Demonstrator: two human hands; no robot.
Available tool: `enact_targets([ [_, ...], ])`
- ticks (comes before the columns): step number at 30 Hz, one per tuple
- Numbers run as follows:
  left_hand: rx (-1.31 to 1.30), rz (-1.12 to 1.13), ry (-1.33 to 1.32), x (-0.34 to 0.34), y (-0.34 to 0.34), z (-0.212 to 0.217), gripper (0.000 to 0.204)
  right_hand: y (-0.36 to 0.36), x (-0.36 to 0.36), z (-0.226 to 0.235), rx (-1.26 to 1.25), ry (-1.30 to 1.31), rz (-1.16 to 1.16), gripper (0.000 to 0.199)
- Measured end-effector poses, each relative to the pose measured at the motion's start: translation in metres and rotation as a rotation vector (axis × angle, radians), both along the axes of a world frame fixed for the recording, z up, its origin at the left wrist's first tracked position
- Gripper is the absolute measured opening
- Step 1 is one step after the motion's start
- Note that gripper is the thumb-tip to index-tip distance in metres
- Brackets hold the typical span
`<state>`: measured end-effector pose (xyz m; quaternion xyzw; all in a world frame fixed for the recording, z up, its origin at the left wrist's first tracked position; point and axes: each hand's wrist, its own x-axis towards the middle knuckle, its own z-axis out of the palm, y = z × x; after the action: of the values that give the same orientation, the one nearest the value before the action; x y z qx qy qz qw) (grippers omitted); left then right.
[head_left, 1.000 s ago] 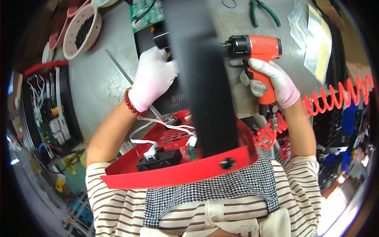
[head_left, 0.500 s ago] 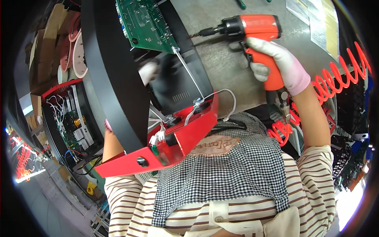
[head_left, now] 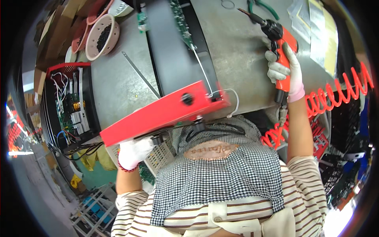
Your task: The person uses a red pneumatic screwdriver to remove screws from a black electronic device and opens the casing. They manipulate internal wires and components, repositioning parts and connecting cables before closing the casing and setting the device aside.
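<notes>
I judge the long red panel (head_left: 154,115) at the grey metal surface (head_left: 237,55) edge stiff; grasp ends. Right hand (head_left: 295,76) grips red pistol-shaped driver (head_left: 288,40); left hand (head_left: 134,153): hold unclear.

Grey workbench (head_left: 241,55), pink basket (head_left: 93,48), metal strip (head_left: 139,72), green-handled pliers (head_left: 269,9), sheets (head_left: 320,41)

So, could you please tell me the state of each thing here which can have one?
Left hand: gloved, at the red panel's near edge; grip hidden
Right hand: gloved, closed around the red driver
Red driver: held, bit fitted
Red hose: coiled
Red panel: slanting
Left casing: open, wires exposed
Pink basket: partly filled with small black pieces
Green pliers: handles spread
</notes>
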<state>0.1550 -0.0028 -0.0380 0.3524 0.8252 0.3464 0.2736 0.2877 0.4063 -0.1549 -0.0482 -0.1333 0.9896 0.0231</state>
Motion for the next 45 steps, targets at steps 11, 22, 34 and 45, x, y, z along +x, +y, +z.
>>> enact_targets([
  [11, -0.228, -0.779, 0.581, -0.054, 0.072, 0.096, 0.019, 0.041, 0.009, -0.019, -0.228, 0.111, -0.375, 0.052],
  [22, -0.546, -0.804, 0.675, -0.083, 0.024, 0.094, 0.043, 0.034, 0.015, -0.006, -0.14, 0.086, -0.288, 0.054],
  [34, -0.32, -0.042, 0.923, -0.126, 0.113, 0.04, 0.02, 0.022, -0.039, -0.01, 0.166, -0.131, -0.487, 0.037],
  [45, -0.386, -0.203, 0.953, -0.132, 0.114, 0.014, 0.017, 0.021, -0.01, -0.008, 0.14, -0.297, -0.16, 0.04],
])
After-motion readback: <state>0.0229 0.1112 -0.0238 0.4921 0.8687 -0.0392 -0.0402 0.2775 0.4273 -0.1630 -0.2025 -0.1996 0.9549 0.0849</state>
